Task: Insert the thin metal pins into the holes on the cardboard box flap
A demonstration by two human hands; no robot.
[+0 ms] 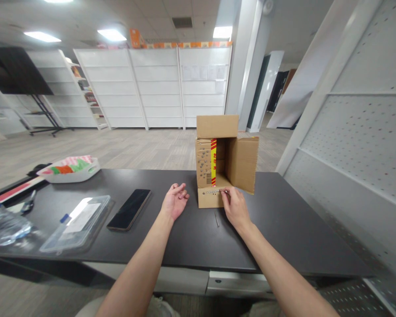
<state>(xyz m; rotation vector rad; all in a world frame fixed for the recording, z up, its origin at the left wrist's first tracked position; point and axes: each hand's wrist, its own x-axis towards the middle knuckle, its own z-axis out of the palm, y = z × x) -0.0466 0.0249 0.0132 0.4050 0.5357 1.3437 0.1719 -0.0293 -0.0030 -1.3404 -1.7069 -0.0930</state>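
Note:
An open cardboard box (203,163) stands on the dark desk with its flaps spread. Along its lower front flap (209,202) runs a row of small round metal pieces, and more dot the left flap. My right hand (236,209) is at the right end of that row, thumb and fingertips pinched together; whatever is between them is too small to make out. To the left of the box, my left hand (176,201) hovers palm up, fingers loosely curled and apart, with nothing visible in it. A thin metal pin-like piece (217,219) lies in front of the box.
On the left of the desk (284,233) lie a black phone (129,209), a clear plastic case (77,224) and a water bottle (6,226). Behind them sits a white basket (73,175) with colourful contents. A white perforated panel (359,145) rises at the right.

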